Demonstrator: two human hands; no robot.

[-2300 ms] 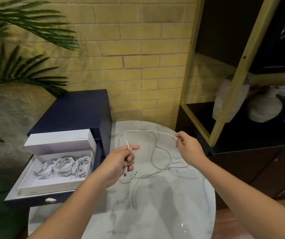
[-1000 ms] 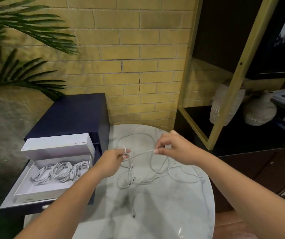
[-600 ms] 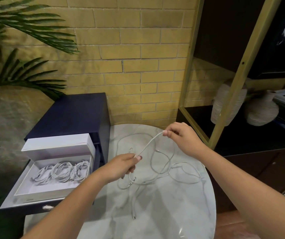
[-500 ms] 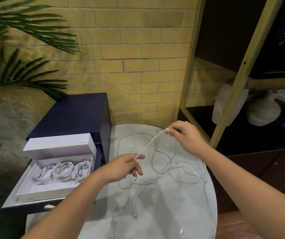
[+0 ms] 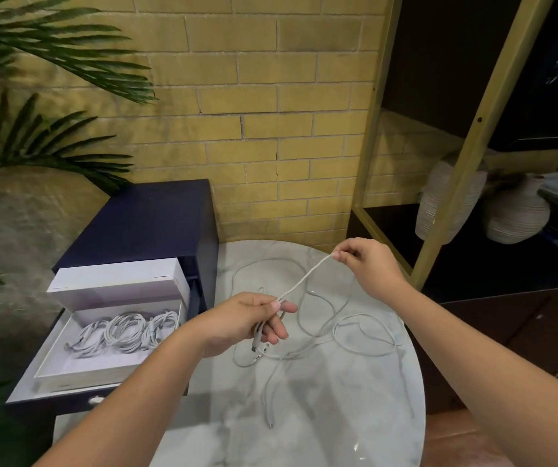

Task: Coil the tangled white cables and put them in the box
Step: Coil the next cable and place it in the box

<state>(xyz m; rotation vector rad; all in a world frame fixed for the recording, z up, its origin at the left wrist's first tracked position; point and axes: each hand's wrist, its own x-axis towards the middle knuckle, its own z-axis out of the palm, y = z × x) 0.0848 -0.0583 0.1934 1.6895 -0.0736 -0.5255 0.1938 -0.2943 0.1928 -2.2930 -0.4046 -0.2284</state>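
Pinching cable [image 5: 304, 281] taut | tangle [image 5: 334, 327] on table [image 5: 338, 416] | box [image 5: 78, 378] left, maybe three coils [image 5: 126, 332]

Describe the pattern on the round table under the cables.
The round table has a white marble pattern with grey veins, clearest in the head view.

glossy marble table [image 5: 321, 416], rough brick wall [image 5: 271, 96]
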